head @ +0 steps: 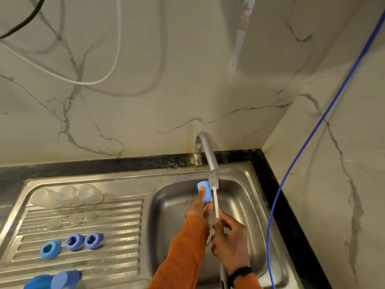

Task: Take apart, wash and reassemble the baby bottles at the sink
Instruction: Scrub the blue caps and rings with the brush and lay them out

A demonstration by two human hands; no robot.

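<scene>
Judging by the drainboard (116, 213), disassembly done: blue caps (52, 280) nearest, three blue collar rings (74, 241), nipples (75, 218), clear bottles (66, 196) farthest; reassembly left. Rinsing over sink basin (239, 205): right hand (228, 243) pinching bottle brush (215, 202) handle; left hand (198, 207) gripping blue sponge (204, 190) under faucet (205, 151).

A pale marble-look wall (166, 80) with grey veining rises behind the basin and turns a corner on the right. A white cable (116, 49) droops across its upper left in a loop, and a black cable (25, 19) crosses the top left corner. A thin blue hose (308, 138) runs down the right-hand wall from the top right. A strip of dark speckled desk (104, 163) edges the wall's foot.
</scene>
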